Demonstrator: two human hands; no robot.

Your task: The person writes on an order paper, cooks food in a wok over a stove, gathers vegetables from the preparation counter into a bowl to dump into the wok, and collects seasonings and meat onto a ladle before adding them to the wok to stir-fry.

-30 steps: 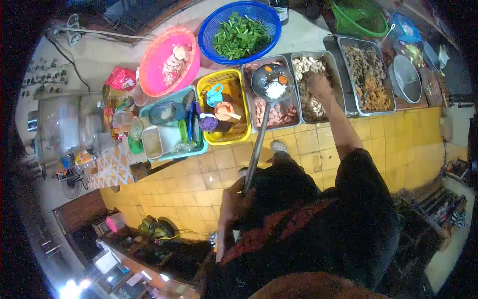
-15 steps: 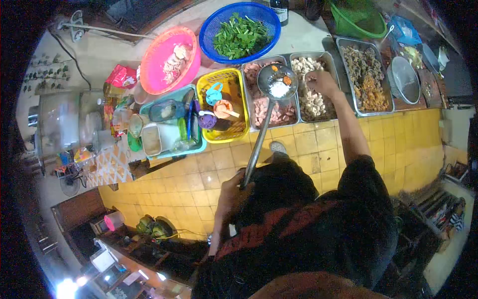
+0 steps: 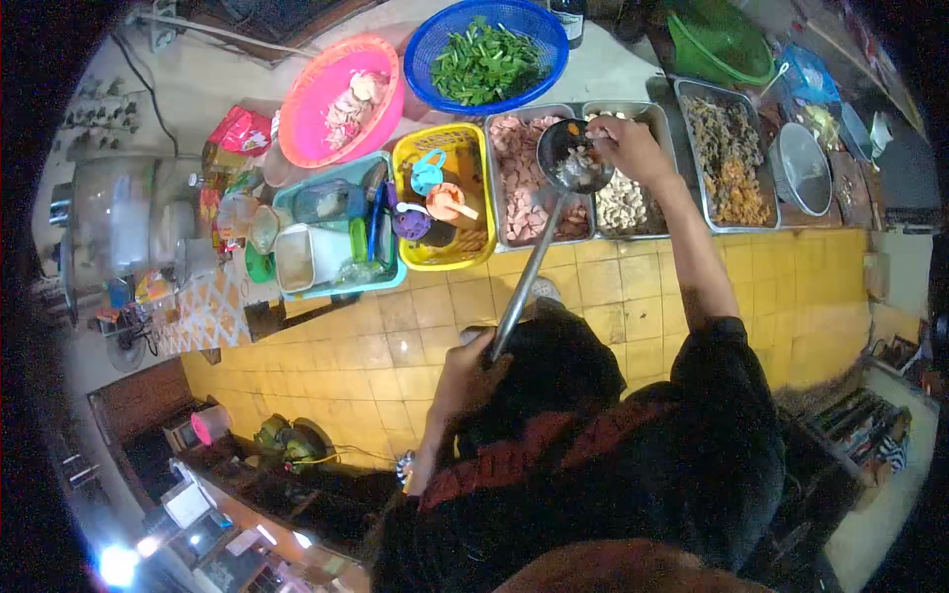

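My left hand (image 3: 467, 381) is wrapped round the long metal handle of a ladle (image 3: 529, 272). The ladle's round dark bowl is held over the metal trays, with pale bits and a little orange in it. Above the bowl's right rim is my right hand (image 3: 633, 150), its fingers curled down and drawn together; what they hold, if anything, is hidden. Under that hand lies a tray of pale chopped pieces (image 3: 621, 206). Left of it, partly behind the ladle, is a tray of pink meat pieces (image 3: 519, 212).
Farther right stand a tray of dark and orange minced food (image 3: 732, 158) and a grey bowl (image 3: 803, 168). Leftward are a yellow basket (image 3: 474, 255) with coloured cups, a teal tub (image 3: 395, 272), a pink basket (image 3: 306, 148) and a blue basket (image 3: 420, 84) of chopped greens.
My right hand has moved up and left from the pale pieces to the ladle's bowl. The ladle has shifted slightly right. Pale bits now cover the white powder seen in it before.
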